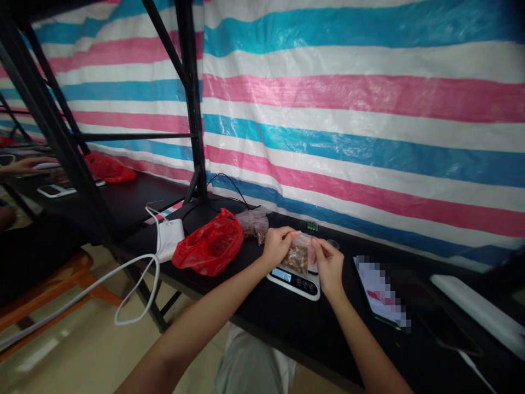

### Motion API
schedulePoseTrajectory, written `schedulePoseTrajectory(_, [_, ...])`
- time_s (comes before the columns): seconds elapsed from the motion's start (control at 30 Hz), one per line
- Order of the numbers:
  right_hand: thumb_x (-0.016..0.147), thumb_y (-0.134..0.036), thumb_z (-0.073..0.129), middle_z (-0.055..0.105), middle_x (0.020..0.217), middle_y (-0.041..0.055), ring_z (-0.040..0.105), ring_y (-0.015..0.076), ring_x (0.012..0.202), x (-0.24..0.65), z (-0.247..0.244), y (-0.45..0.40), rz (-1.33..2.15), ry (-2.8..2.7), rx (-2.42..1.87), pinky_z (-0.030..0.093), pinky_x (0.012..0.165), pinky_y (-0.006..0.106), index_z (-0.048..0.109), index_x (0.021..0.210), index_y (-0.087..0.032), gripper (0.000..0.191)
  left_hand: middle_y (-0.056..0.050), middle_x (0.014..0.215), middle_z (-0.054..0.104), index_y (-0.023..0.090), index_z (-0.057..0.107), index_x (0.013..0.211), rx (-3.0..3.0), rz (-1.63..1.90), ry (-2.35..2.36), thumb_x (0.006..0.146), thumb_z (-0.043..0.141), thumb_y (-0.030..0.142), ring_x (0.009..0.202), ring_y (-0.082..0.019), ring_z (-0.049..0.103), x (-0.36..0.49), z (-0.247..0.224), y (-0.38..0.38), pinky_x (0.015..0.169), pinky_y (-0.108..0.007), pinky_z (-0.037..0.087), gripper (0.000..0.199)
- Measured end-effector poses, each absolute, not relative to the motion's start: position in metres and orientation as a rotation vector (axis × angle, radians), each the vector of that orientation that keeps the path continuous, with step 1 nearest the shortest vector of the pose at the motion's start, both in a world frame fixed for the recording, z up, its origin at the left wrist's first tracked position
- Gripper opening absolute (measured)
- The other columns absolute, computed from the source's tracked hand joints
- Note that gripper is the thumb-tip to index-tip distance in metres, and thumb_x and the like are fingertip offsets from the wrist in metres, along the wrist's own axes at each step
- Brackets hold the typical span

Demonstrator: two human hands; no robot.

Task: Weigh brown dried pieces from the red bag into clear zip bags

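A clear plastic zip bag (pixel 296 258) with small brown pieces inside is held up by its top edge over a white digital scale (pixel 312 294). My left hand (pixel 279 244) pinches the bag's upper left corner. At the upper right corner, the fingers of my right hand (pixel 329 265) are closed on the same bag. The scale's lit display faces me, below the bag. Whether the bag's bottom touches the weighing plate I cannot tell. Behind my left hand lie more clear bags (pixel 252 220) with brown contents, beside an open red plastic bag (pixel 211 246).
A white power bank-like box (pixel 169 239) with a white cable stands left. Small green batteries (pixel 312 226) lie behind the scale. To the right are a lit phone (pixel 379 293), a dark phone (pixel 447 325) and a long white object (pixel 478 312). Another person's hand (pixel 27 166) shows far left.
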State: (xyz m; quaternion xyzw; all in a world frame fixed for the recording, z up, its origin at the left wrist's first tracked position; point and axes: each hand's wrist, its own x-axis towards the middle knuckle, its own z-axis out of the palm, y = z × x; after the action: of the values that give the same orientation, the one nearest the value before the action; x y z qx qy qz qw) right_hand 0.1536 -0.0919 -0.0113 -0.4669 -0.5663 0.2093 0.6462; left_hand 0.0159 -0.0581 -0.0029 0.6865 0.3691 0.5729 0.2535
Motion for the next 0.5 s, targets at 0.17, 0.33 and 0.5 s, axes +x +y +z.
schedulePoseTrajectory(0.17, [0.077, -0.045, 0.056, 0.043, 0.048, -0.004, 0.038, 0.0101, 0.045, 0.149, -0.012, -0.098, 0.489, -1.253, -1.02, 0.03, 0.043, 0.023, 0.059, 0.063, -0.015, 0.033, -0.001, 0.057, 0.064, 0.013, 0.072, 0.072, 1.794, 1.524, 0.974, 0.078, 0.057, 0.033, 0.051, -0.011, 0.052, 0.008, -0.008, -0.074, 0.051, -0.02, 0.038, 0.025])
schedulePoseTrajectory(0.33, [0.078, -0.044, 0.056, 0.04, 0.044, -0.0052, 0.037, 0.01, 0.042, 0.151, -0.015, -0.105, 0.563, -1.266, -1.0, 0.028, 0.042, 0.022, 0.055, 0.058, -0.016, 0.035, -0.002, 0.061, 0.067, 0.015, 0.071, 0.066, 1.646, 1.638, 1.082, 0.074, 0.06, 0.033, 0.056, -0.013, 0.057, 0.012, -0.011, -0.091, 0.054, -0.022, 0.042, 0.023])
schedulePoseTrajectory(0.5, [0.082, -0.044, 0.049, 0.057, 0.062, -0.0009, 0.047, 0.0106, 0.048, 0.156, -0.011, -0.106, 0.427, -1.284, -1.021, 0.036, 0.049, 0.023, 0.059, 0.073, -0.016, 0.031, -0.002, 0.062, 0.066, 0.013, 0.069, 0.071, 1.65, 1.668, 1.157, 0.078, 0.056, 0.038, 0.057, -0.013, 0.058, -0.002, 0.004, -0.075, 0.054, -0.021, 0.043, 0.029])
